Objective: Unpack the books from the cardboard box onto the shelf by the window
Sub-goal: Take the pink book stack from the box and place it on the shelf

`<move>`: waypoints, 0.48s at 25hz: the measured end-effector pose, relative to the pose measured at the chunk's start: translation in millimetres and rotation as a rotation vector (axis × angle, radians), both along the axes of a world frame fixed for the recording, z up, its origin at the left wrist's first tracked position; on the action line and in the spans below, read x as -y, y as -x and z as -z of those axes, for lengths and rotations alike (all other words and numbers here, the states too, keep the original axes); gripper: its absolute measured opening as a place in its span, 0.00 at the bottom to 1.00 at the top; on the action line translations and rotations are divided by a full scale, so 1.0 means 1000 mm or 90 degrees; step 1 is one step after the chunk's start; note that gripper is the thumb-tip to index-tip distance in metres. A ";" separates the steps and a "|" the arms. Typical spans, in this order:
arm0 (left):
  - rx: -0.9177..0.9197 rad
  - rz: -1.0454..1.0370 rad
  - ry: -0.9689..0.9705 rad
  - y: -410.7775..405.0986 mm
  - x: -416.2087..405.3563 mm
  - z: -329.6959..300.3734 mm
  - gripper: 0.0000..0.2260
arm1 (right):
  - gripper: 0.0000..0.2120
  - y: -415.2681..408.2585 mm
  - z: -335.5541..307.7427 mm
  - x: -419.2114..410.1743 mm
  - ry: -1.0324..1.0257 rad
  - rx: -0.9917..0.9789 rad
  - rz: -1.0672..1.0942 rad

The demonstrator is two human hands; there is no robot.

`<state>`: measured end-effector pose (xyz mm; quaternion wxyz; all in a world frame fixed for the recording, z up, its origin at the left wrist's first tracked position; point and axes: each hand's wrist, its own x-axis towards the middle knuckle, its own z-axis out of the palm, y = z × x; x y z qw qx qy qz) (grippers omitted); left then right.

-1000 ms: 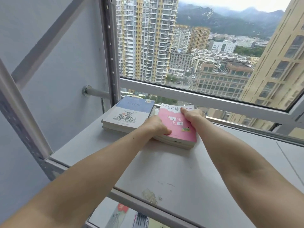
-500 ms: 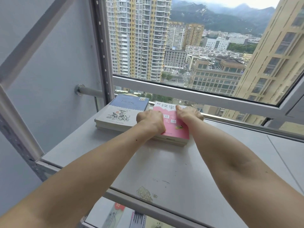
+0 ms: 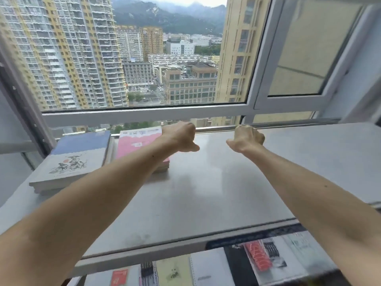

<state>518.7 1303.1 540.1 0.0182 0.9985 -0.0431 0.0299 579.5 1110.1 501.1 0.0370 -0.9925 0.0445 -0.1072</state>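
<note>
Hands hover empty above a grey shelf (image 3: 206,199) by the window, both loosely curled with fingers folded under and nothing held. The left hand (image 3: 181,137) hangs at centre frame, just beside the right edge of a pink-covered book (image 3: 136,143), its forearm crossing the lower corner of that cover; whether the hand touches the book cannot be told. The right hand (image 3: 246,138) sits right of centre over bare shelf, well apart from any book.

The pink-covered book lies flat on a short stack at the back of the shelf, its long axis running from the near edge toward the window frame (image 3: 144,114). To its left, in the middle left of the frame, a blue-and-white book (image 3: 76,157) tops a second stack, lying parallel and just beside it. Both stacks sit left of the two hands, so the open stretch of shelf lies under and to the right of them.

Along the bottom of the frame, more books (image 3: 257,259) show on a lower level beneath the shelf's front lip. The cardboard box is not in view. Judging by this layout, the next book would have to come from outside the frame, and the free space to receive it lies nearer the right hand than the left.
</note>
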 end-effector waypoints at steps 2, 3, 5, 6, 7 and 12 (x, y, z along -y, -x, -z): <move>0.007 0.106 0.026 -0.003 0.053 0.005 0.16 | 0.11 0.032 0.003 0.057 0.013 0.011 0.077; 0.009 0.155 0.030 -0.001 0.080 0.007 0.16 | 0.10 0.050 0.005 0.086 0.018 0.017 0.105; 0.016 0.254 0.035 0.008 0.137 0.012 0.15 | 0.08 0.091 0.009 0.140 0.032 0.023 0.154; 0.014 0.304 0.044 0.016 0.170 0.015 0.15 | 0.08 0.115 0.012 0.169 0.039 0.020 0.185; 0.005 0.345 0.055 0.024 0.201 0.018 0.15 | 0.10 0.139 0.013 0.195 0.041 0.015 0.214; -0.044 0.534 0.054 0.099 0.359 0.032 0.14 | 0.11 0.267 0.024 0.324 0.038 -0.012 0.365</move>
